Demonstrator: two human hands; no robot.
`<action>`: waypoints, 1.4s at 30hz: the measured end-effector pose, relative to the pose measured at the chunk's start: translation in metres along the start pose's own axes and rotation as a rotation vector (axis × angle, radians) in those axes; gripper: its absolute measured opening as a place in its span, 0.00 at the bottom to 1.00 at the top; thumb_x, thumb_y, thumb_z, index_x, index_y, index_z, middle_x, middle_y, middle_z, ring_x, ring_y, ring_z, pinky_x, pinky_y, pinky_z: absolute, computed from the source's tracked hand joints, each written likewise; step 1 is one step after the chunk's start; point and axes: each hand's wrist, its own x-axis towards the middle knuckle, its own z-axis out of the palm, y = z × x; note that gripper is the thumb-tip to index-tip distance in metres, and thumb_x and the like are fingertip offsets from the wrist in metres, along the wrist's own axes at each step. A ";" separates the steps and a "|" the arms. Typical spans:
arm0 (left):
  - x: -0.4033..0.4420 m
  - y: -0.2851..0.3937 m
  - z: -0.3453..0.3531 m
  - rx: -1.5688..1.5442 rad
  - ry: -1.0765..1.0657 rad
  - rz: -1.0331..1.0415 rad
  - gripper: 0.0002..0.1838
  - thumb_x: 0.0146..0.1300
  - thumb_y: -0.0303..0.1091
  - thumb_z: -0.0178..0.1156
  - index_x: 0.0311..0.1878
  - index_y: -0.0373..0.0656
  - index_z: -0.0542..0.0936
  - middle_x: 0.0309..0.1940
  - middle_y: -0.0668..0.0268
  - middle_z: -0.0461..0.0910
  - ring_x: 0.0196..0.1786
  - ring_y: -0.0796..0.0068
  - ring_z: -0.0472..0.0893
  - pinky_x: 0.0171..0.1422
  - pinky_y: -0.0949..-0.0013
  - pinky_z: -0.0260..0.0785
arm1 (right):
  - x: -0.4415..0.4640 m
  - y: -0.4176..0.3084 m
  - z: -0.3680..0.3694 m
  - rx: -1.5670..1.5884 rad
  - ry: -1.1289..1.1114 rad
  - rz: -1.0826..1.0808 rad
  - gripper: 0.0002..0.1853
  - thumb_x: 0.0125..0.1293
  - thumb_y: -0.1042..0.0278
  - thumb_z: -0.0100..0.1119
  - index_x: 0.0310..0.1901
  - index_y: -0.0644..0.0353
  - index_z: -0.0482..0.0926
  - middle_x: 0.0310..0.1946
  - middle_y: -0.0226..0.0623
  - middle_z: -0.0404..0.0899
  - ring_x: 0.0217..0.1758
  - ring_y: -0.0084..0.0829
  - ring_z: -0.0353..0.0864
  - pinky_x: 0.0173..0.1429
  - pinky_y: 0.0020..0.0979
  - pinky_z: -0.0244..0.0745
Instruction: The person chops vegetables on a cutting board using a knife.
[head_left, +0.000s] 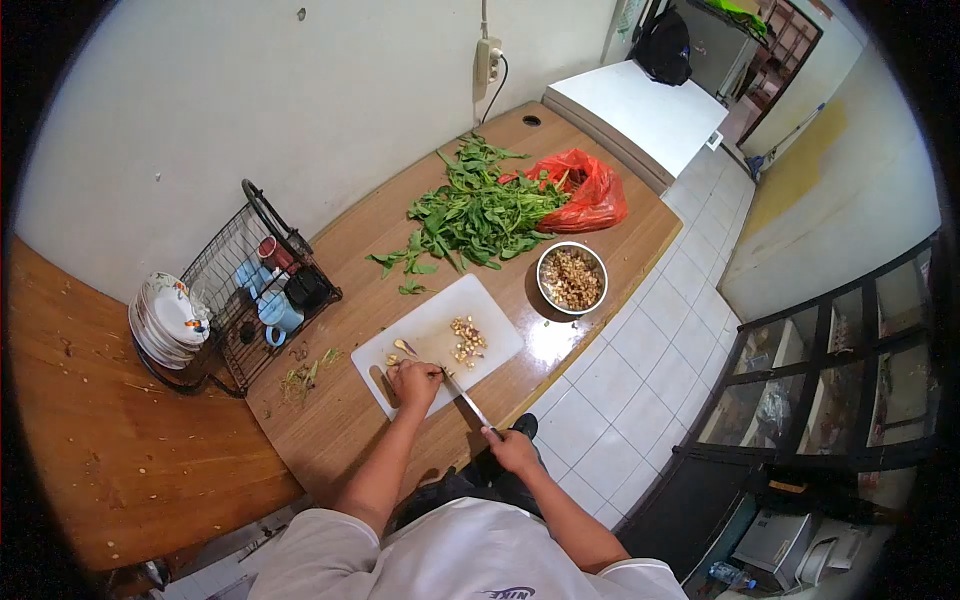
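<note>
Chopped pale pieces [467, 342] lie loose on the white cutting board [465, 300], at about three o'clock from its middle; my left hand [414, 383] rests at seven o'clock, its fingers bent and bunched, though whether they pinch a piece underneath I can't make out; my right hand [514, 452] is curled round the handle of the knife [465, 398], whose blade comes in from five o'clock with its tip right by my left fingers, touching or not I can't say; that nearness worries me most, since a skid off a rounded piece or a stray fingertip could mean a cut; the loose pieces could scatter as well, because the board is flat and a sideways sweep of the blade would push them over its rim; at four o'clock the wooden table [350, 440] soon ends, so anything rolling that way could drop to the tiled floor [570, 420]; the filled bowl [604, 276], at two o'clock from the board, sits near that same edge, where a knock from my right arm could tip it; the leafy greens [490, 215] at one o'clock lie well apart from the blade.
</note>
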 end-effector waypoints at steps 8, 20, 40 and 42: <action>0.002 0.003 -0.007 0.070 -0.032 0.108 0.07 0.51 0.42 0.77 0.34 0.58 0.92 0.36 0.70 0.88 0.53 0.68 0.78 0.67 0.55 0.56 | 0.016 -0.038 -0.018 -0.098 -0.015 -0.004 0.41 0.69 0.24 0.44 0.53 0.59 0.86 0.48 0.62 0.84 0.58 0.57 0.83 0.63 0.49 0.76; -0.009 0.007 -0.014 -0.026 -0.001 0.004 0.06 0.52 0.43 0.76 0.33 0.58 0.92 0.33 0.71 0.88 0.50 0.68 0.79 0.68 0.56 0.55 | 0.005 0.024 0.005 -0.003 -0.005 -0.041 0.37 0.71 0.28 0.48 0.41 0.61 0.87 0.30 0.48 0.86 0.41 0.48 0.87 0.52 0.44 0.78; -0.009 0.007 -0.015 0.032 0.048 -0.004 0.07 0.47 0.40 0.79 0.31 0.57 0.92 0.34 0.70 0.88 0.51 0.67 0.79 0.65 0.58 0.57 | 0.015 -0.022 -0.010 -0.043 -0.037 -0.052 0.40 0.70 0.26 0.45 0.51 0.61 0.86 0.46 0.60 0.85 0.55 0.58 0.84 0.62 0.47 0.76; -0.010 0.006 -0.014 0.042 0.046 0.001 0.07 0.47 0.40 0.79 0.31 0.56 0.92 0.34 0.70 0.88 0.51 0.68 0.79 0.65 0.58 0.57 | 0.015 -0.027 -0.014 -0.043 -0.044 -0.048 0.40 0.70 0.26 0.45 0.50 0.61 0.87 0.45 0.59 0.85 0.54 0.58 0.84 0.62 0.48 0.76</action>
